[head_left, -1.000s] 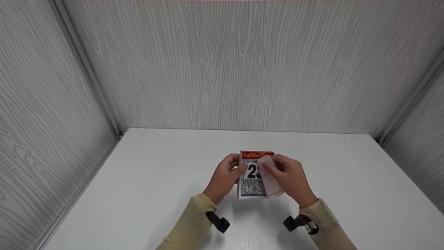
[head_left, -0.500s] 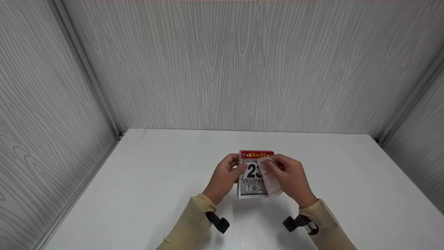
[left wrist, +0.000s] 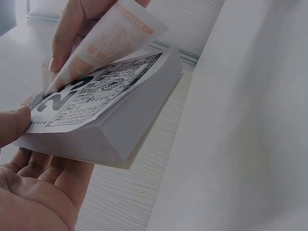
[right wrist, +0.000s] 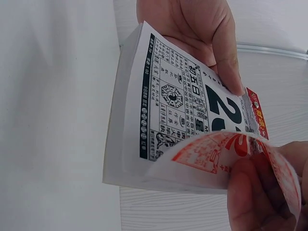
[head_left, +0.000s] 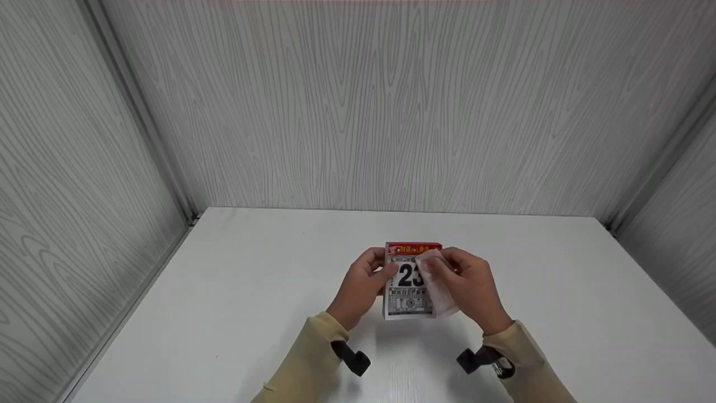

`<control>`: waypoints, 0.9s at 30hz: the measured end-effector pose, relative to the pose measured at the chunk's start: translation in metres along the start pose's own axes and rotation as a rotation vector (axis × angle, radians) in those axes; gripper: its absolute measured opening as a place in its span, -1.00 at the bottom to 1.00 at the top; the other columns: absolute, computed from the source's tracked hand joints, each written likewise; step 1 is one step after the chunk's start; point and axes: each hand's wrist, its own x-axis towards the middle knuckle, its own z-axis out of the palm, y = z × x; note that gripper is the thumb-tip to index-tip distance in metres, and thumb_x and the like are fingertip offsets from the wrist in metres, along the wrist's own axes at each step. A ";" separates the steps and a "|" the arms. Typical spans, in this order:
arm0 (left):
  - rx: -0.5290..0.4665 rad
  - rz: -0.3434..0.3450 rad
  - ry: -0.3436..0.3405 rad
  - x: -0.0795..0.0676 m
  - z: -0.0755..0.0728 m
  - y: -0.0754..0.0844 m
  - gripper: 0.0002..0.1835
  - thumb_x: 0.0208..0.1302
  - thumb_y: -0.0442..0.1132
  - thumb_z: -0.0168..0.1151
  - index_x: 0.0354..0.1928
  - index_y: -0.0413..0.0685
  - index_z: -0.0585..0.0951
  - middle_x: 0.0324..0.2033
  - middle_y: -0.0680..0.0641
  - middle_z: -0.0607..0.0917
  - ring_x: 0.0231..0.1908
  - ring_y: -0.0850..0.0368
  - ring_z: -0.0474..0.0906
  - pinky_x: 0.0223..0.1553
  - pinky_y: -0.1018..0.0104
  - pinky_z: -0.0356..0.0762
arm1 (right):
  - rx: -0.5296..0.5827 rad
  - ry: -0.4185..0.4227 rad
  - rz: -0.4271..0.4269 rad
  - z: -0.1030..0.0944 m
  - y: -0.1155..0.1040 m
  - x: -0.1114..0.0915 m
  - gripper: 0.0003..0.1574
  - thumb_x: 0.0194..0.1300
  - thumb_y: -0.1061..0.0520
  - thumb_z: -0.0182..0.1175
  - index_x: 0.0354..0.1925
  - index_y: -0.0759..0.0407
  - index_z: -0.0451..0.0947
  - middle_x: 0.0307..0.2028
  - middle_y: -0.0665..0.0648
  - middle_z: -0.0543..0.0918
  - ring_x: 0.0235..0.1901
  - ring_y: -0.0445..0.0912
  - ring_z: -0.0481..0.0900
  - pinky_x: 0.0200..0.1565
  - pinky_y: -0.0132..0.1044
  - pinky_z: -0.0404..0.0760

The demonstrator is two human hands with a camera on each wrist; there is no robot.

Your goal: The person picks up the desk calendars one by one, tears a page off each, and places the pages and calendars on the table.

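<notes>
A thick tear-off calendar [head_left: 408, 305], with a red and gold header and a black 23 on its top sheet, is held up at the middle of the table. My left hand [head_left: 361, 285] grips its left edge, thumb on the front and fingers underneath. On the other side, my right hand [head_left: 472, 285] pinches a thin page [head_left: 439, 291] that is curled back over the right part of the 23. Red print on that page [right wrist: 207, 154] is seen in the right wrist view, and a torn strip [right wrist: 249, 113] lies along the header.
The white table [head_left: 235, 291] extends around both hands. Grey wood-grain panels stand at the back [head_left: 358, 106], left [head_left: 72, 184] and right [head_left: 682, 201]. Black wrist mounts [head_left: 352, 358] sit over the tan sleeves [head_left: 307, 358].
The pinched page has shifted slightly, baring a little more of the 3. My left hand and the calendar stay almost where they were.
</notes>
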 end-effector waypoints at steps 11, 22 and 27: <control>-0.010 -0.037 0.018 0.000 -0.002 0.004 -0.62 0.31 0.04 0.16 0.11 0.15 0.46 -0.05 0.00 0.63 -0.08 0.05 0.60 -0.07 0.05 0.56 | -0.005 0.035 -0.022 -0.004 -0.001 0.002 -0.82 0.26 -0.05 0.25 -0.29 0.01 0.67 -0.52 0.01 0.61 -0.56 -0.13 0.46 -0.60 -0.37 0.40; -0.061 -0.021 0.024 0.001 -0.004 0.003 -0.61 0.33 0.01 0.14 0.12 0.06 0.44 -0.04 -0.04 0.63 -0.09 0.03 0.59 -0.15 0.14 0.60 | 0.004 0.065 0.007 -0.008 -0.001 0.003 -0.79 0.25 -0.04 0.25 -0.28 0.05 0.67 -0.51 0.05 0.62 -0.57 -0.11 0.50 -0.63 -0.35 0.47; -0.064 -0.024 0.029 0.002 -0.006 0.002 -0.61 0.33 0.02 0.14 0.12 0.06 0.44 -0.05 -0.05 0.63 -0.08 0.02 0.60 -0.14 0.14 0.60 | 0.007 0.067 0.020 -0.009 0.000 0.003 -0.79 0.26 -0.05 0.26 -0.27 0.03 0.67 -0.48 0.05 0.63 -0.56 -0.09 0.51 -0.63 -0.33 0.50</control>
